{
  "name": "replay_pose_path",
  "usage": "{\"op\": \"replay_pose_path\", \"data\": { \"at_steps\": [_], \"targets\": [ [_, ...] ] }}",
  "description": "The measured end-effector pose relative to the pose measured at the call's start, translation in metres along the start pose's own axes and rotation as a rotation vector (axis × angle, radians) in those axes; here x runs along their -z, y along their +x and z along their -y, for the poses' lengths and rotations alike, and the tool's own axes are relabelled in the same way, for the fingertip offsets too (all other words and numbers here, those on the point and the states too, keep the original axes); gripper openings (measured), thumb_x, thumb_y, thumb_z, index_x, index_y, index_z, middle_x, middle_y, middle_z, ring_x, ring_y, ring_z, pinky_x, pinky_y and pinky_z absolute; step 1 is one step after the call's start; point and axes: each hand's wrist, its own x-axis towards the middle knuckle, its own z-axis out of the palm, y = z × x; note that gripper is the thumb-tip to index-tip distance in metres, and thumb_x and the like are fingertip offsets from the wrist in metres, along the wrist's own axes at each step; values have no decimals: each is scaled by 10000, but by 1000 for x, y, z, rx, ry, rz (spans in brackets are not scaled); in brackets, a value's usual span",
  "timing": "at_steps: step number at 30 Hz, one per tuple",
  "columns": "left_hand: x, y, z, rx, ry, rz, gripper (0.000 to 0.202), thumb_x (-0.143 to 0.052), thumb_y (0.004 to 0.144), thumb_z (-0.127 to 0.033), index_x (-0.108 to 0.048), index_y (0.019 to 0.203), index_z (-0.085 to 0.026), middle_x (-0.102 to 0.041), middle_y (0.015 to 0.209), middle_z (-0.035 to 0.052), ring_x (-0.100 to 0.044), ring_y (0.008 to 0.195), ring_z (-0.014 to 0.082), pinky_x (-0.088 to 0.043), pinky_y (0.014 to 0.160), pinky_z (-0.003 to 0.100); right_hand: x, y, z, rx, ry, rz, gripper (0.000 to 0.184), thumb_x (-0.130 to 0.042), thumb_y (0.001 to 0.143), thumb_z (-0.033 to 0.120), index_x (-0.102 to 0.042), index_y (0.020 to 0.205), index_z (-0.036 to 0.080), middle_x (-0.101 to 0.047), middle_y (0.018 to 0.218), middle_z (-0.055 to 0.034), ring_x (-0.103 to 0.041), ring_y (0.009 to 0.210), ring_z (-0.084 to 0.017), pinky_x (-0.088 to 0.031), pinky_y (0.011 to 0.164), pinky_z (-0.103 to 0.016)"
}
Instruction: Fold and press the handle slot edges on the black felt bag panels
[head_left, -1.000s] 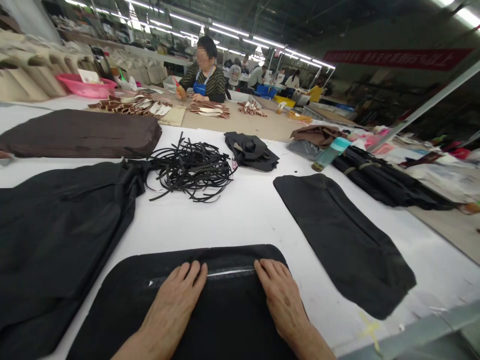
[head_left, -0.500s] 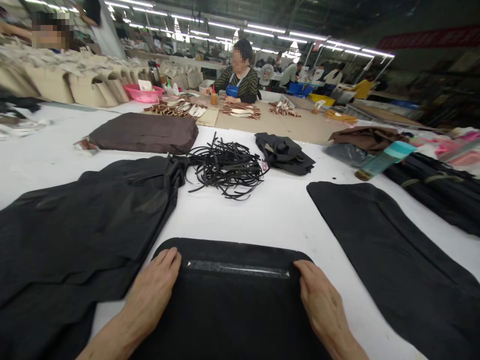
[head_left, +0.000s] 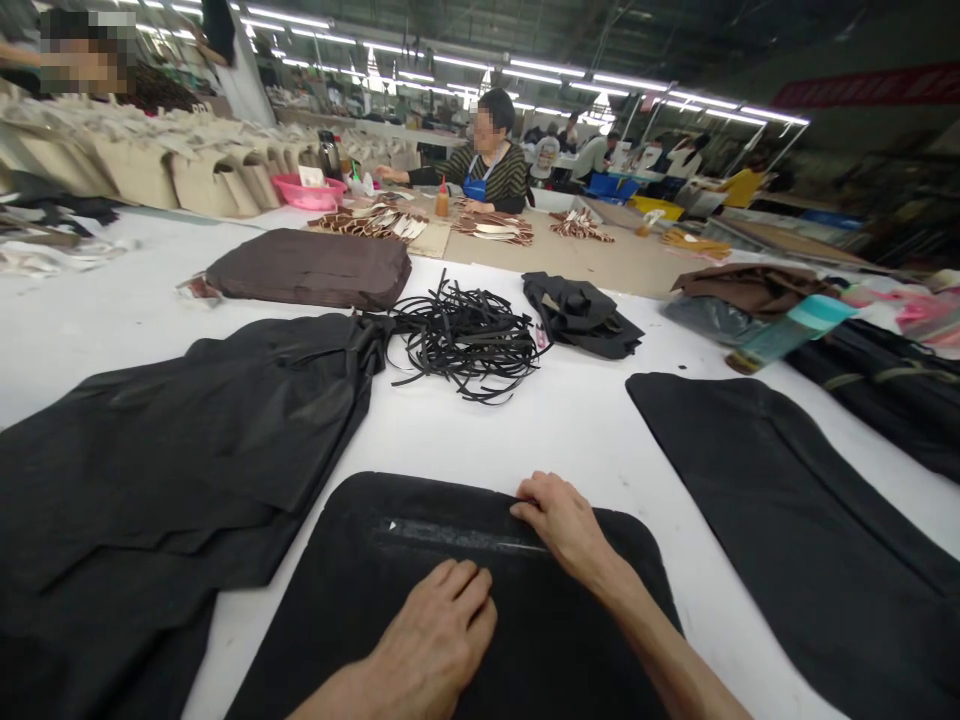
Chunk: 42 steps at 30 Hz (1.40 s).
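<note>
A black rounded-corner fabric panel (head_left: 330, 600) lies flat on the white table in front of me. Near its far edge runs a dark shiny strip (head_left: 442, 537) with a small white triangle at its left end. My left hand (head_left: 442, 630) rests palm down on the middle of the panel, fingers slightly bent and a little apart, just below the strip. At the panel's far edge, my right hand (head_left: 562, 520) has thumb and fingers closed on the border, covering the strip's right end.
Layered black pieces (head_left: 187, 430) lie left, another black panel (head_left: 795, 500) right. Beyond are a tangle of black straps (head_left: 472, 335), a brown stack (head_left: 307, 268), a folded black bundle (head_left: 585, 312) and a teal-lidded bottle (head_left: 787, 335). A co-worker (head_left: 491, 165) sits across.
Both hands have left the panel's two far corners and moved inward. My left hand now lies on its middle, my right hand at the far edge. The view has shifted slightly.
</note>
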Motion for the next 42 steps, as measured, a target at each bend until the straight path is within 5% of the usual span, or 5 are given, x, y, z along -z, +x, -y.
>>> {"op": "replay_pose_path", "data": {
  "at_steps": [10, 21, 24, 35, 42],
  "targets": [
    [28, 30, -6, 265, -280, -168, 331, -376, 821, -53, -565, 1051, -199, -565, 1161, 57, -504, 1071, 201, -409, 967, 344, 44, -17, 15, 42, -45, -197, 108, -506, 877, 169, -585, 814, 207, -580, 793, 5, -522, 754, -149, -359, 694, -270],
    [28, 96, -27, 174, -317, -4, 356, -441, 761, -99, -538, 1101, -147, -506, 1249, 114, -436, 1165, 269, -346, 1008, 413, 74, -35, 19, 43, 35, -182, 162, -489, 846, 131, -608, 838, 241, -614, 779, 31, -556, 743, -136, -368, 681, -253],
    [35, 98, -34, 153, -338, 67, 231, -406, 808, -135, -615, 903, -159, -647, 970, 96, -585, 927, 259, -467, 827, 377, 79, -39, 23, 54, -8, -181, 131, -523, 834, 141, -608, 820, 241, -608, 753, 26, -553, 723, -146, -358, 666, -265],
    [36, 99, -35, 304, -357, 76, 210, -434, 845, -211, -632, 904, -175, -689, 866, 101, -642, 839, 303, -493, 690, 383, 39, -18, 3, -3, -271, -75, 170, -613, 767, 100, -582, 902, 198, -622, 926, -42, -549, 885, -234, -391, 745, -350],
    [36, 90, -26, 262, -371, 60, 180, -417, 842, -168, -567, 940, -186, -668, 892, 60, -629, 842, 243, -485, 718, 332, 15, -66, -22, -8, 145, -180, 323, -442, 868, 132, -483, 1173, 230, -593, 1139, -32, -549, 1032, -171, -459, 879, -319]
  ]
}}
